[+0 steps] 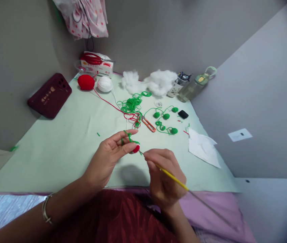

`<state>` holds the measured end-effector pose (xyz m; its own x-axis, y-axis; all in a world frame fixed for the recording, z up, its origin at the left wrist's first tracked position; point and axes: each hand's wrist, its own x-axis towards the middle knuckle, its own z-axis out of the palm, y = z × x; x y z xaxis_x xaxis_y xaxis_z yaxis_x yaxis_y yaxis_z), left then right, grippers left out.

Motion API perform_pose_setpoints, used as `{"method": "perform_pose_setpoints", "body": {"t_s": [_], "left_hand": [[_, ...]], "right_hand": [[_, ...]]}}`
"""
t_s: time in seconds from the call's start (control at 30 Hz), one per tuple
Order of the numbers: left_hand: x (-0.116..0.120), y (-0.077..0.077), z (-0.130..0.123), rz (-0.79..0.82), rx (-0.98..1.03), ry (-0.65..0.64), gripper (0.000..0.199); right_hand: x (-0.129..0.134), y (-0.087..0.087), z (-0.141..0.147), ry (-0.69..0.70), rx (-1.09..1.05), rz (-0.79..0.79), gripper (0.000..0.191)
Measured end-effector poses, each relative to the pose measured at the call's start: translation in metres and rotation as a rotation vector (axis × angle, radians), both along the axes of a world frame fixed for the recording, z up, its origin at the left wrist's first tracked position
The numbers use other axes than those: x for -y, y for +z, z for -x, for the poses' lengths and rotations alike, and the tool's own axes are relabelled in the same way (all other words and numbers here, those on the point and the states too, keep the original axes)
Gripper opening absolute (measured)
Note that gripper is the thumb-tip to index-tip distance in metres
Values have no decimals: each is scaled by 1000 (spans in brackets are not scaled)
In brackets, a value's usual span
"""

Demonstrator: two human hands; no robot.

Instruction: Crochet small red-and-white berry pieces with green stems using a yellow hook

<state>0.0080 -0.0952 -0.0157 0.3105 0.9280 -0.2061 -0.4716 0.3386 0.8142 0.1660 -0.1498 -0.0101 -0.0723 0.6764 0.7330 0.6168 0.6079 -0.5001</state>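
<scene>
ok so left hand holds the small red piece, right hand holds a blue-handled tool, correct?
Not blue: the head view shows a yellow-handled tool in the right hand. The left hand does hold the small red piece.

It seems to be a home, where a craft corner is arranged: beyond the hands (pixel 109 148), a red yarn ball (pixel 86 82) and white stuffing (pixel 161 81) are laid on the surface (pixel 64 162); farther right, a drinking bottle (pixel 192 89) is placed; high beyond, spotted fabric (pixel 92 22) is hung.
</scene>
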Motion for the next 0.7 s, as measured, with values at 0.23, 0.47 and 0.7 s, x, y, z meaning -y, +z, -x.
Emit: {"method": "perform_pose_setpoints", "body": {"t_s": [0.23,0.47,0.7], "left_hand": [[4,4,-3,-27,39,86,44],[3,5,1,-46,74,135,27],[3,9,-2,91,176,15,35]], "right_hand": [[-2,-23,9,-80,-13,-80,41],[-7,-30,19,-65,-356,9,39],[-13,-30,20,24,-701,186,23]]}}
